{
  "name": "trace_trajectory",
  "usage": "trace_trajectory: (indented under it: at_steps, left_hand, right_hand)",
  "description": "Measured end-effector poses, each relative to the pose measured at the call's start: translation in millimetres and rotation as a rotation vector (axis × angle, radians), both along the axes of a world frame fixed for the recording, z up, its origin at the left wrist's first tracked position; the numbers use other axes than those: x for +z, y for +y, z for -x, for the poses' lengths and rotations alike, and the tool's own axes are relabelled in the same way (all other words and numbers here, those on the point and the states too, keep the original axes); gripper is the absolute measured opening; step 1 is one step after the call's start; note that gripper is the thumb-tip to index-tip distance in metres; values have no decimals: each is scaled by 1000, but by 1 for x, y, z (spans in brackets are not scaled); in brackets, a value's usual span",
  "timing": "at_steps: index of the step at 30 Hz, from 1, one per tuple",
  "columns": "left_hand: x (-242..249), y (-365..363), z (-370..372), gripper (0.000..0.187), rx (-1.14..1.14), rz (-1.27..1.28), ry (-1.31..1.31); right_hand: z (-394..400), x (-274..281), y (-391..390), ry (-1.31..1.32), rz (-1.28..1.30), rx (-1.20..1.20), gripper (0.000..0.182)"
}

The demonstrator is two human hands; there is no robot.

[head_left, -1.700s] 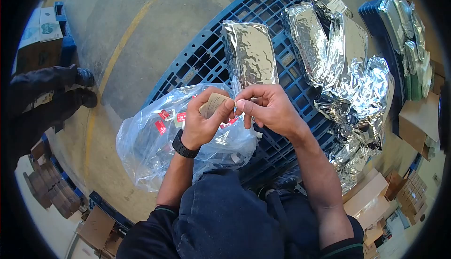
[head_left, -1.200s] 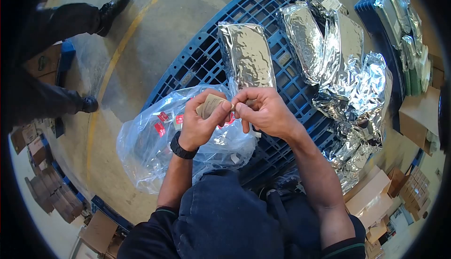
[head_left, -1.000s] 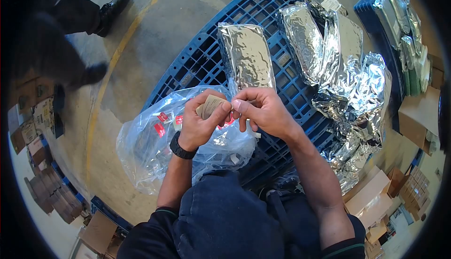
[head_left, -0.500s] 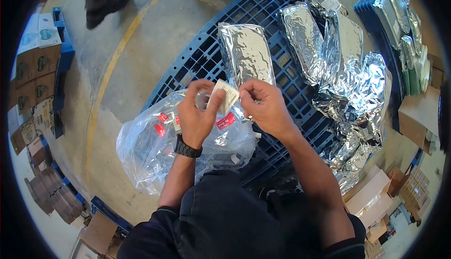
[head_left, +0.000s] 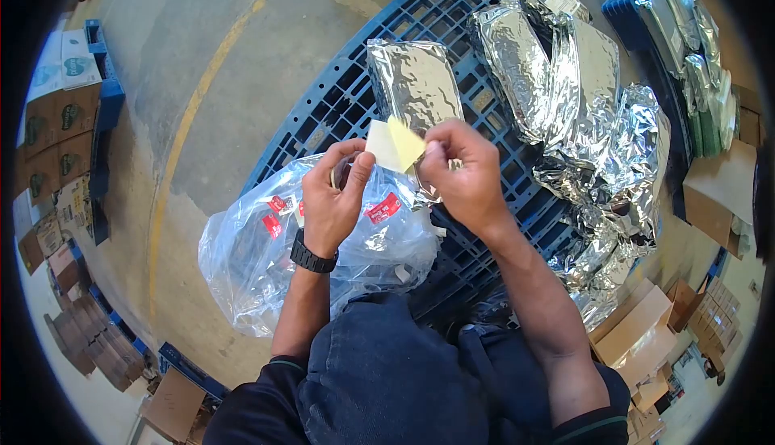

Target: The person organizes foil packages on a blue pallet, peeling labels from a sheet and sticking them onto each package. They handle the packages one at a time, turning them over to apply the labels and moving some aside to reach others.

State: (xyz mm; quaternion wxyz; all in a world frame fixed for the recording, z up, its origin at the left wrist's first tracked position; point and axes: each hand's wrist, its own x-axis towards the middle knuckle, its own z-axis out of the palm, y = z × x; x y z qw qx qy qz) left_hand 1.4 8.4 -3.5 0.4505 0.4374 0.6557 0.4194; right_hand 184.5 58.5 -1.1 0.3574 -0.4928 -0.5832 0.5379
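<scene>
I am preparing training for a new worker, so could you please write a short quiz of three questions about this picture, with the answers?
1. On which side is the black wristband worn: (a) right, (b) left, (c) both?
2. True or false: the left hand and right hand are both empty.
3. Fill in: the pallet beneath the silver packages is coloured ____.

Key: 1: b. 2: false; they hold a white-and-yellow slip between them. 3: blue.

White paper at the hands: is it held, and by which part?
The left grip pinches the white paper at its left edge; the right grip seems to pinch the yellow piece beside it by the right corner.
</scene>
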Motion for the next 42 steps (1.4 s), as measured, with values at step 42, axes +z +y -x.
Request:
trace_trajectory:
  at_steps: [42]
  left_hand:
    - [-53, 167, 64, 19, -885, -823, 817]
  right_hand:
    - [-23, -62, 72, -572, 167, -230, 54]
